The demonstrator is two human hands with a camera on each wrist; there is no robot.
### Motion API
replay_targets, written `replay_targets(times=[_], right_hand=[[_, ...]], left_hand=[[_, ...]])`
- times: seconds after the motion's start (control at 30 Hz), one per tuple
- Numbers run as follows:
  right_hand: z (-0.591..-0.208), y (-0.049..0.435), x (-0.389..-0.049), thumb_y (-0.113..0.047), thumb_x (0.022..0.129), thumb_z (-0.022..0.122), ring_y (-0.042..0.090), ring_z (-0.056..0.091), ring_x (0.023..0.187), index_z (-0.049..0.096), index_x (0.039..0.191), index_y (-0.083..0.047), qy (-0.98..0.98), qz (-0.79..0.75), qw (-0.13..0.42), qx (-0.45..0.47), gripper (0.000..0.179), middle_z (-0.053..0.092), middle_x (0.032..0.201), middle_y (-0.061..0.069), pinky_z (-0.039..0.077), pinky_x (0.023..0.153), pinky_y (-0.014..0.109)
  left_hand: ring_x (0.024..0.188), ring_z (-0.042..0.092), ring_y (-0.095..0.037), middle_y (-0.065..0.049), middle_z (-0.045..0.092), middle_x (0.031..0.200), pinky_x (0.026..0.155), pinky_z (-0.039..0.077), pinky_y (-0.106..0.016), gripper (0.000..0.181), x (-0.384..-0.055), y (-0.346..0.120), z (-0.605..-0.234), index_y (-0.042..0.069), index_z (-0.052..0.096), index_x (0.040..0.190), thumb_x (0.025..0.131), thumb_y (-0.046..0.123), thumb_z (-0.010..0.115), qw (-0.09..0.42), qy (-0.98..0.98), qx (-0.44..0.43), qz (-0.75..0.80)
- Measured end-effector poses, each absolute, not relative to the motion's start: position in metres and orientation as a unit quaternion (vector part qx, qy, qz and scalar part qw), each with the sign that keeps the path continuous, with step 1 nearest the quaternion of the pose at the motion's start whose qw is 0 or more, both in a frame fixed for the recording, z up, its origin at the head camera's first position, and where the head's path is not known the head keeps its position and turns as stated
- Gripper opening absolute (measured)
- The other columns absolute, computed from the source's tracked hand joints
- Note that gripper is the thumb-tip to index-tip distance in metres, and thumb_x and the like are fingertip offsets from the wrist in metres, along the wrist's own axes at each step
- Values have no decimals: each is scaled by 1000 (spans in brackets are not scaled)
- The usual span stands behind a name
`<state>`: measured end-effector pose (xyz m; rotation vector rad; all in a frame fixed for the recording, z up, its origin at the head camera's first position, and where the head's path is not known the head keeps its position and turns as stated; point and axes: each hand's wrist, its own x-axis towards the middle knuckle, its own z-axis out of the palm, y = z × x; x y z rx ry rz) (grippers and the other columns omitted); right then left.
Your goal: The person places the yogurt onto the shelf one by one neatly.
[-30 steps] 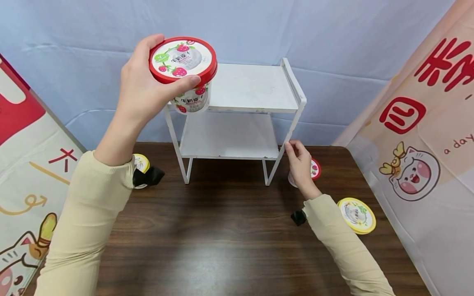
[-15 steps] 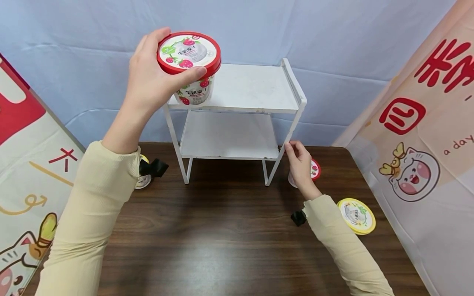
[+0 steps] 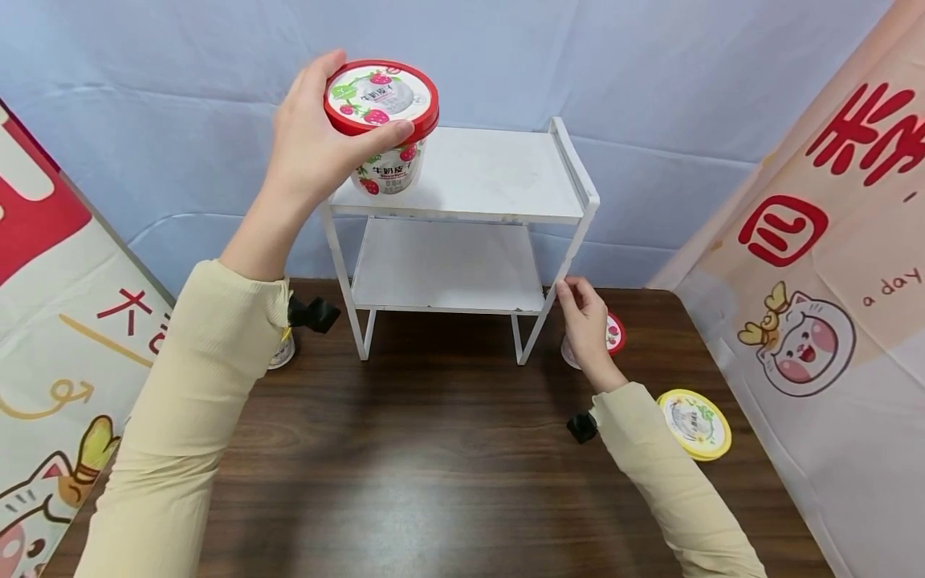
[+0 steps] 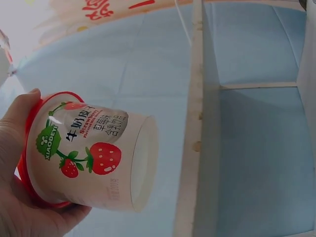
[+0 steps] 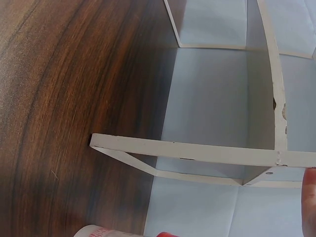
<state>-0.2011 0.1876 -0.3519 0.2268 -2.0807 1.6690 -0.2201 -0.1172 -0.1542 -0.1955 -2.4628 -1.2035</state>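
Observation:
My left hand (image 3: 311, 140) grips a strawberry milk cup (image 3: 390, 170) by its red-rimmed lid, thumb across the near side and fingers round the far side. The cup is upright over the left part of the white two-tier rack's top shelf (image 3: 499, 168). In the left wrist view, a gap shows between the cup's base (image 4: 145, 165) and the shelf edge (image 4: 190, 143). My right hand (image 3: 587, 321) holds the rack's right front leg with thumb and fingertips, just below the lower shelf's level. One fingertip (image 5: 309, 192) meets the white frame in the right wrist view.
Behind my right hand stands another red-lidded cup (image 3: 616, 333), partly hidden. A yellow-lidded cup (image 3: 695, 424) is at the table's right, and another cup (image 3: 283, 353) shows beyond my left sleeve. Blue cloth (image 3: 217, 96) hangs behind the rack; printed banners flank the dark wood table (image 3: 405, 466).
My left hand has carried the strawberry milk cup rightward and farther back, over the top shelf. The right hand stays at the rack's leg.

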Motion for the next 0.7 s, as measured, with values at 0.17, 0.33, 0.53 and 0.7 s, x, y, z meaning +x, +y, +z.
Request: replay_targets(times=[0.17,0.33,0.53,0.7], right_hand=[[-352,188,-201,-3,92,51,-2,51,70,55,94,17,-759,604,228,80,20,54,83,24,44,69,14],[-352,189,-201,-3,92,51,-2,51,70,55,94,17,-760,604,227,77,20,54,82,24,44,69,16],[-352,189,-203,-3,92,51,-2,51,69,55,94,16,-762,600,231,80,20,55,81,21,45,68,17],[-351,189,-203,-2,91,51,-3,50,69,55,93,18,-761,600,234,83,20,54,81,23,44,68,16]], left_hand=[[127,28,-9,6,29,144,99,36,-25,86,-231,-118,-158,21,23,144,75,46,67,179,-881,-72,-432],[127,29,-9,6,28,144,100,35,-26,86,-242,-119,-160,23,21,145,76,48,66,161,-884,-71,-432],[127,29,-9,6,27,145,101,34,-26,87,-252,-120,-161,22,18,145,77,49,64,138,-888,-65,-434],[128,29,-10,5,26,145,102,32,-26,87,-259,-120,-162,20,17,146,77,49,63,122,-892,-63,-431]])
